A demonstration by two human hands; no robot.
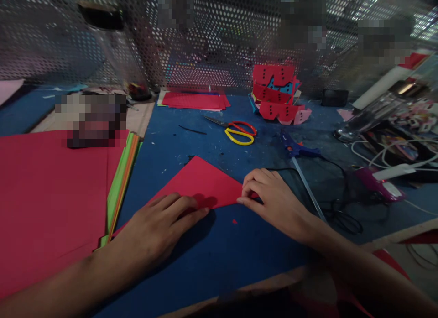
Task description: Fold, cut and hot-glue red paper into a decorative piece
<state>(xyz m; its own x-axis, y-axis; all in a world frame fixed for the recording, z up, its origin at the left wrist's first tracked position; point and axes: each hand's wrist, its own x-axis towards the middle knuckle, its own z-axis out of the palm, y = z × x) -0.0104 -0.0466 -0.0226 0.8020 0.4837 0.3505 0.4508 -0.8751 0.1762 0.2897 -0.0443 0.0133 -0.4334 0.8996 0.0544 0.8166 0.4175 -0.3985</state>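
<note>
A red sheet of paper [205, 181], folded into a triangle, lies on the blue tabletop with its peak pointing away from me. My left hand [164, 222] bears on its left part, fingers bent over the top and thumb along the near edge. At the right corner, my right hand [270, 195] pinches the paper between thumb and curled fingers. A tiny red scrap [234, 221] lies just in front of the fold. Beyond the paper are scissors [236, 131] with one red and one yellow handle loop, lying partly open.
Large red sheets [51, 195] are stacked at left over green and orange ones. Cut red pieces with black dots [278, 96] stand at the back beside flat red strips [195, 100]. A blue glue gun [297, 147], cables [345, 217] and a purple power strip [379, 183] occupy the right.
</note>
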